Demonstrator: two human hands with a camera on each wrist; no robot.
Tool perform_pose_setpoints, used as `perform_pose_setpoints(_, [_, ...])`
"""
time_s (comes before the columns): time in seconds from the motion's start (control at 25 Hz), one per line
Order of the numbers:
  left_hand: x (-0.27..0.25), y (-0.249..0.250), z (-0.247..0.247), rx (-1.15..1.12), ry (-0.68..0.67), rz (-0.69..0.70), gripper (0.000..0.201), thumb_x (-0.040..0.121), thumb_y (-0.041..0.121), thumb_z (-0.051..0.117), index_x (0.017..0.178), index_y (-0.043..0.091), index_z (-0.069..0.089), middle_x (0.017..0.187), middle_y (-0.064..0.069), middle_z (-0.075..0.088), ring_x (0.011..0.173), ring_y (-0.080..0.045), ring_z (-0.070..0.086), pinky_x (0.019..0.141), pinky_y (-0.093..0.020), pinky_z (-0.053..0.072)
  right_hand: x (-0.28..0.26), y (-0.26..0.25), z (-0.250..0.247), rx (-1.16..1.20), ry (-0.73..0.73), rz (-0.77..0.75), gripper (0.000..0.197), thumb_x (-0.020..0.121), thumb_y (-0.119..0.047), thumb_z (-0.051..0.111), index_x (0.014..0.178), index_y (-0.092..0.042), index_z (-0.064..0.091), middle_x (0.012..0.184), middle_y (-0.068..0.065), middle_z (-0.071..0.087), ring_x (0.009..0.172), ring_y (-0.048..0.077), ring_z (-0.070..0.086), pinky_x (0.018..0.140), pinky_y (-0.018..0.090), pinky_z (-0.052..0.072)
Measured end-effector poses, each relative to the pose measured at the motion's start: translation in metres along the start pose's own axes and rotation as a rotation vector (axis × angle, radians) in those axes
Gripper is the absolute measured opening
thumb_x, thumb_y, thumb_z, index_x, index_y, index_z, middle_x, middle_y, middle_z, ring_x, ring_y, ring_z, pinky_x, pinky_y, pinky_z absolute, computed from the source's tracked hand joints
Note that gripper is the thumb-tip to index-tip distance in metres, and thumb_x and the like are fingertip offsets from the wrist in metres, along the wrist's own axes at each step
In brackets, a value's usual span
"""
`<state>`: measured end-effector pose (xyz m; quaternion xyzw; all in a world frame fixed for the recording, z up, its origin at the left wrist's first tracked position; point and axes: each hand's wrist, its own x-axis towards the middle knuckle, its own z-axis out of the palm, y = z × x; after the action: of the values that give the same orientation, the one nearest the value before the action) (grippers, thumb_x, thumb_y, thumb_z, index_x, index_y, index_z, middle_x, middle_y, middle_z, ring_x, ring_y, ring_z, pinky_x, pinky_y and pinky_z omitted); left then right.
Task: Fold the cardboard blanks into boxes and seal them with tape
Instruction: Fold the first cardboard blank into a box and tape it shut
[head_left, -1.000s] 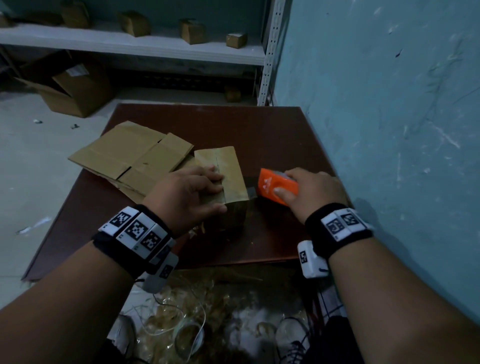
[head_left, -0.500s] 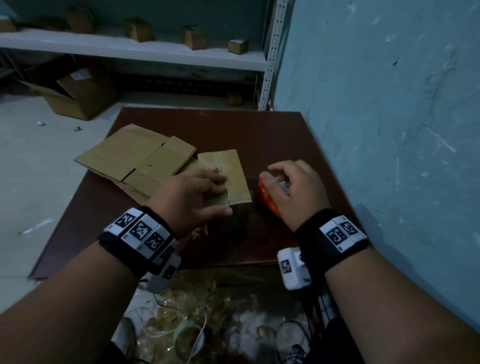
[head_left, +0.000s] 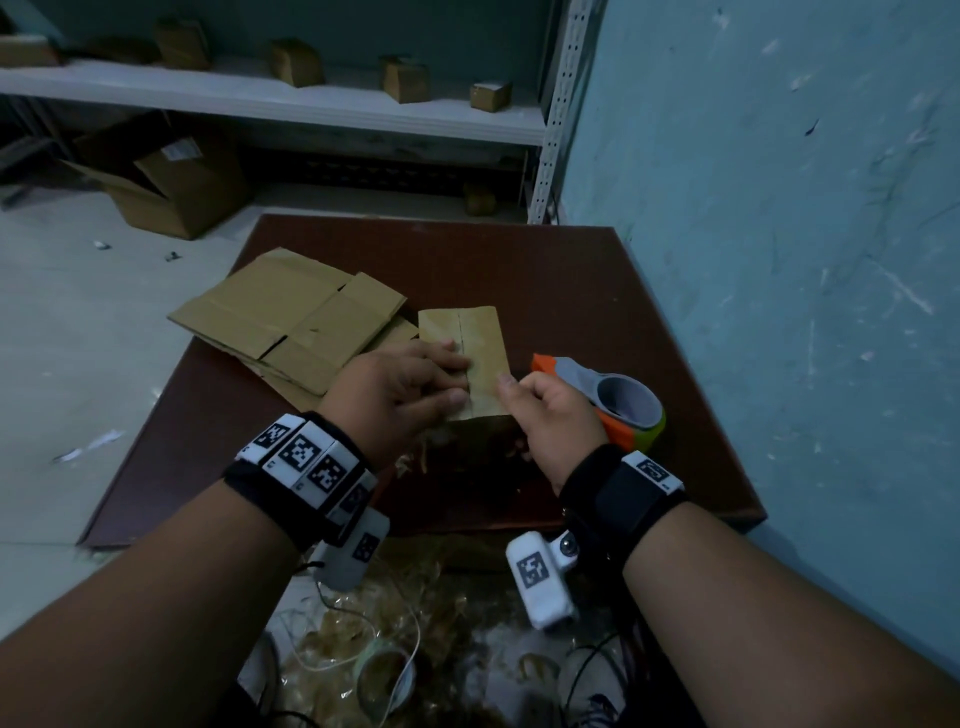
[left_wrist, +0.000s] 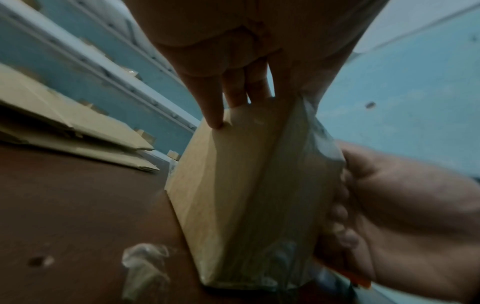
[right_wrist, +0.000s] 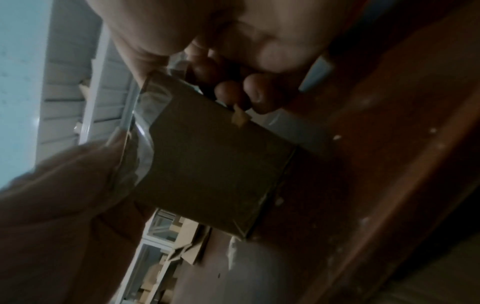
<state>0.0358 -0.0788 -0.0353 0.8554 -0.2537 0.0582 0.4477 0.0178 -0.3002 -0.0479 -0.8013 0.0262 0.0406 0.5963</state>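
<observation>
A small folded cardboard box (head_left: 483, 338) stands on the dark brown table (head_left: 597, 291). My left hand (head_left: 452, 374) lies on its top, fingers flat left of the seam, thumb at the near edge. Clear tape (left_wrist: 311, 144) runs over the top and down the near face. My right hand (head_left: 535, 405) grips an orange and grey tape dispenser (head_left: 618, 405) at the box's near right corner, thumb against the box. In the right wrist view the box (right_wrist: 215, 164) sits below my curled fingers (right_wrist: 233, 88). Flat blanks (head_left: 291, 317) lie stacked to the left.
A blue wall (head_left: 779, 260) runs close along the table's right side. Behind stands a white shelf (head_left: 311, 104) with several small boxes, and an open carton (head_left: 171, 192) sits on the floor. Crumpled tape scraps (head_left: 363, 623) lie below the near table edge.
My right hand drew the dispenser from beside the box's top back toward me to the near right corner, turning it roll side up. The left hand stayed on the box.
</observation>
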Motion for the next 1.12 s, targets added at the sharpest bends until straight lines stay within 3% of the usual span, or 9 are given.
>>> perform_pose_setpoints(0.08, [0.001,-0.003,-0.001,-0.014,-0.015,0.002,0.011,0.092,0.020,0.075,0.102,0.021,0.081,0.130,0.016,0.067,0.134,-0.002,0.054,0.111,-0.049,0.049,0.002,0.002,-0.002,0.084,-0.051,0.075,0.043,0.097,-0.059,0.061,0.075,-0.022,0.062,0.067,0.004,0.057,0.060,0.021,0.055,0.054,0.034,0.046])
perform_pose_setpoints(0.16, [0.000,-0.004,-0.001,0.004,-0.017,0.026,0.014,0.094,0.019,0.072,0.106,0.021,0.080,0.133,0.015,0.067,0.136,-0.003,0.053,0.111,-0.049,0.048,0.002,0.001,-0.003,0.093,-0.091,0.106,0.051,0.097,-0.065,0.056,0.084,-0.016,0.065,0.069,0.005,0.057,0.058,0.020,0.055,0.052,0.032,0.045])
perform_pose_setpoints(0.28, [-0.004,-0.001,-0.002,0.014,-0.016,0.031,0.023,0.097,0.030,0.065,0.114,0.022,0.077,0.137,0.014,0.064,0.139,0.000,0.048,0.115,-0.044,0.046,-0.002,-0.003,-0.007,-0.128,-0.027,-0.065,0.054,0.098,-0.065,0.047,0.101,-0.013,0.061,0.070,-0.002,0.060,0.059,0.009,0.057,0.057,0.028,0.046])
perform_pose_setpoints(0.36, [-0.007,0.001,-0.004,0.055,-0.049,0.033,0.042,0.090,0.050,0.066,0.119,0.021,0.076,0.141,0.012,0.062,0.142,0.000,0.045,0.117,-0.042,0.043,-0.003,-0.005,-0.014,-0.338,0.044,-0.316,0.049,0.095,-0.069,0.048,0.117,-0.026,0.058,0.098,-0.007,0.063,0.083,0.003,0.061,0.071,0.025,0.049])
perform_pose_setpoints(0.44, [-0.008,0.002,-0.004,0.119,-0.075,0.065,0.058,0.082,0.059,0.072,0.123,0.017,0.075,0.144,0.008,0.061,0.144,-0.003,0.044,0.118,-0.043,0.042,0.001,-0.004,-0.023,-0.539,-0.038,-0.498,0.069,0.092,-0.071,0.054,0.146,-0.028,0.048,0.138,-0.004,0.055,0.123,0.010,0.054,0.098,0.027,0.047])
perform_pose_setpoints(0.56, [-0.009,-0.005,-0.005,0.161,-0.072,0.141,0.061,0.076,0.052,0.080,0.123,0.014,0.075,0.145,0.004,0.061,0.144,-0.009,0.046,0.117,-0.046,0.043,0.009,-0.001,-0.028,-0.723,-0.259,-0.554,0.079,0.097,-0.056,0.062,0.162,-0.028,0.029,0.172,-0.007,0.019,0.158,0.012,0.018,0.125,0.036,0.023])
perform_pose_setpoints(0.64, [-0.008,-0.008,-0.006,0.183,-0.081,0.172,0.059,0.074,0.043,0.084,0.123,0.013,0.075,0.145,0.002,0.060,0.144,-0.013,0.046,0.116,-0.049,0.044,0.011,0.004,-0.030,-0.697,-0.320,-0.528,0.080,0.096,-0.044,0.070,0.162,-0.033,0.025,0.171,-0.015,0.007,0.158,0.006,0.009,0.128,0.033,0.018])
perform_pose_setpoints(0.88, [-0.008,-0.007,-0.013,0.118,-0.150,0.131,0.063,0.072,0.048,0.083,0.126,0.016,0.073,0.146,0.007,0.058,0.146,-0.007,0.043,0.120,-0.046,0.039,0.013,0.006,-0.034,-0.616,-0.283,-0.500,0.083,0.088,-0.043,0.080,0.158,-0.044,0.034,0.167,-0.029,0.015,0.150,-0.008,0.023,0.119,0.013,0.021])
perform_pose_setpoints(1.12, [-0.015,-0.003,-0.034,-0.205,-0.108,-0.075,0.038,0.063,0.018,0.090,0.097,0.006,0.080,0.130,0.010,0.070,0.133,-0.002,0.056,0.115,-0.030,0.044,0.013,0.001,-0.037,-0.625,-0.311,-0.472,0.081,0.088,-0.044,0.078,0.157,-0.045,0.034,0.166,-0.031,0.016,0.147,-0.007,0.025,0.118,0.016,0.021])
